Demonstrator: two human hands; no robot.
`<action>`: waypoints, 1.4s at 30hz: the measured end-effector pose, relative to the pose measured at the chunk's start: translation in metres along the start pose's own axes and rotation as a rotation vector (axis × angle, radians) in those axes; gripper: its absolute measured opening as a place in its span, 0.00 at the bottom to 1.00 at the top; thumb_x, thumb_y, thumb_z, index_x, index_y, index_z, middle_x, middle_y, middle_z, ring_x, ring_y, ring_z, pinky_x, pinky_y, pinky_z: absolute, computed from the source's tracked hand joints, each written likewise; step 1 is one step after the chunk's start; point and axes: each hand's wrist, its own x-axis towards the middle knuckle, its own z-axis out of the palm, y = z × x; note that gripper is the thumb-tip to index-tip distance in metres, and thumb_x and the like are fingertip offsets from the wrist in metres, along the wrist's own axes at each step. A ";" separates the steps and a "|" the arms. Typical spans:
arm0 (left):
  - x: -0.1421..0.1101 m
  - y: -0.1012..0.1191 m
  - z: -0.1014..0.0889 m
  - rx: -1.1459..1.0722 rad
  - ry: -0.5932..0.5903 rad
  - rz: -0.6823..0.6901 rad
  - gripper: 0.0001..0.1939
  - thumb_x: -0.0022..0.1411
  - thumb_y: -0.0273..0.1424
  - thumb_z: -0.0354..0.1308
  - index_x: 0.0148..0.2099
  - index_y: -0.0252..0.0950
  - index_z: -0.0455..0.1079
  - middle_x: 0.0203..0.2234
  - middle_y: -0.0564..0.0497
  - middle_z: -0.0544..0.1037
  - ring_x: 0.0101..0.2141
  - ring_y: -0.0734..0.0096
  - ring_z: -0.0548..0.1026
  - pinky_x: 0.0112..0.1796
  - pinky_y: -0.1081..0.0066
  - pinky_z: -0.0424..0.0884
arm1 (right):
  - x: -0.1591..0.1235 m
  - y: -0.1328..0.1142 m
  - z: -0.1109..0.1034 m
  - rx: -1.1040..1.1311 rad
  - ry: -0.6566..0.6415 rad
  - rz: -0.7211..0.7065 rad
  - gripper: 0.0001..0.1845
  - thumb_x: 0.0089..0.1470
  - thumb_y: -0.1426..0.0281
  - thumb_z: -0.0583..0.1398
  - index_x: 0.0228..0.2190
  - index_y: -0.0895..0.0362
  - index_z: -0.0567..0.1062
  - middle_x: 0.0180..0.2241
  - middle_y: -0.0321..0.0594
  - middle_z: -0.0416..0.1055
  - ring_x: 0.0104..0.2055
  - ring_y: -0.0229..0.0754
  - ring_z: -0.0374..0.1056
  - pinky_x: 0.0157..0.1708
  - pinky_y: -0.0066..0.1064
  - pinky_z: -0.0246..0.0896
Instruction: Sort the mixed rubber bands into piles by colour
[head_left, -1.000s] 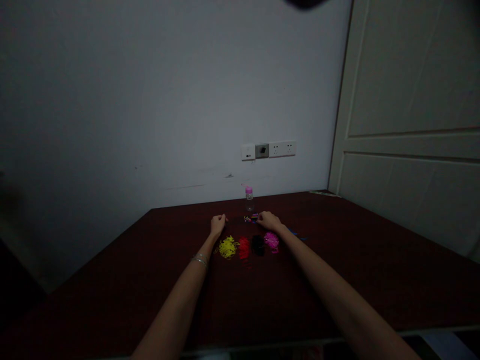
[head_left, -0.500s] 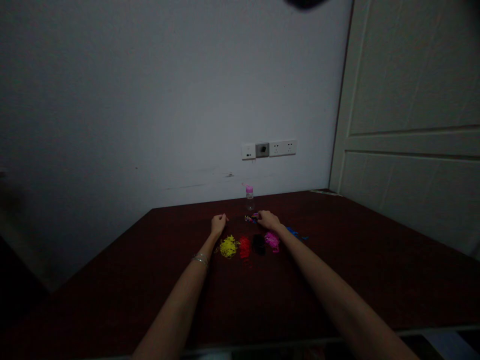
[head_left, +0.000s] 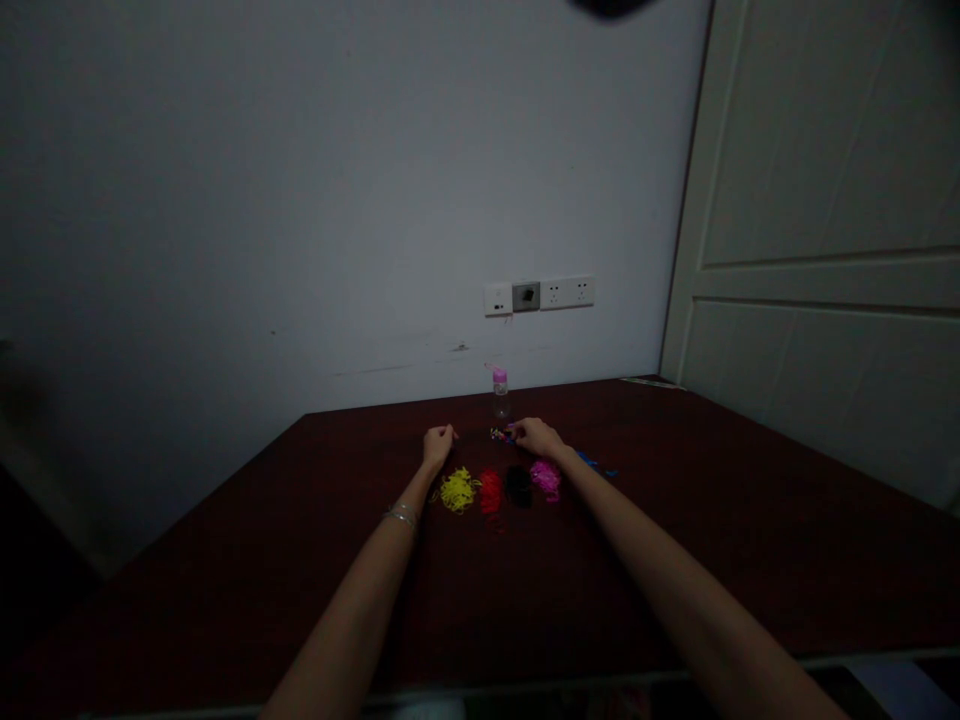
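My left hand [head_left: 439, 444] rests on the table as a loose fist, and no object shows in it. Behind the pink heap, my right hand [head_left: 536, 437] has its fingers drawn together at a small pile of mixed coloured bands [head_left: 496, 434]. Its fingertips touch the pile; what they pinch is too small to make out. Between my forearms lie heaps of thin loops like rubber bands: a yellow heap [head_left: 457, 490], a red heap [head_left: 490, 491], a black heap [head_left: 518, 485] and a pink heap [head_left: 546, 479]. Blue bands [head_left: 588, 461] are partly hidden by my right forearm.
A clear bottle with a pink cap [head_left: 501, 395] stands beyond the mixed pile. The dark red table [head_left: 300, 560] meets a wall with sockets [head_left: 555, 293]. A pale panelled door [head_left: 817, 390] is at the right. A thin strip [head_left: 652, 383] lies near the back edge.
My right fingers shift slightly at the mixed pile, and the pile looks a little different. My left hand keeps its place. The view tilts down a little.
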 end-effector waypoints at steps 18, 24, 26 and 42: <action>-0.005 0.007 -0.002 0.002 0.011 -0.035 0.17 0.55 0.33 0.46 0.24 0.32 0.72 0.12 0.52 0.68 0.18 0.74 0.67 0.24 0.77 0.59 | -0.009 -0.001 -0.039 0.583 0.171 -0.114 0.16 0.41 0.65 0.60 0.31 0.63 0.78 0.24 0.40 0.73 0.21 0.34 0.62 0.21 0.25 0.57; -0.005 0.008 -0.003 0.012 0.007 -0.026 0.17 0.56 0.33 0.46 0.24 0.31 0.73 0.13 0.52 0.69 0.19 0.74 0.67 0.24 0.76 0.59 | -0.019 -0.012 -0.050 0.614 0.180 -0.186 0.16 0.42 0.64 0.60 0.30 0.63 0.78 0.24 0.40 0.72 0.23 0.35 0.63 0.22 0.25 0.56; -0.005 0.007 -0.003 0.019 0.011 -0.024 0.18 0.56 0.33 0.46 0.24 0.31 0.73 0.13 0.52 0.69 0.19 0.74 0.67 0.24 0.76 0.59 | -0.021 -0.012 -0.049 0.602 0.183 -0.200 0.15 0.42 0.65 0.60 0.31 0.63 0.78 0.25 0.41 0.73 0.24 0.36 0.64 0.23 0.25 0.57; -0.007 0.009 -0.003 0.046 -0.014 -0.030 0.17 0.57 0.32 0.46 0.25 0.31 0.73 0.14 0.52 0.70 0.19 0.75 0.68 0.23 0.78 0.58 | -0.038 -0.001 -0.009 0.177 -0.074 -0.328 0.12 0.46 0.75 0.57 0.33 0.57 0.79 0.32 0.40 0.76 0.34 0.40 0.71 0.36 0.26 0.61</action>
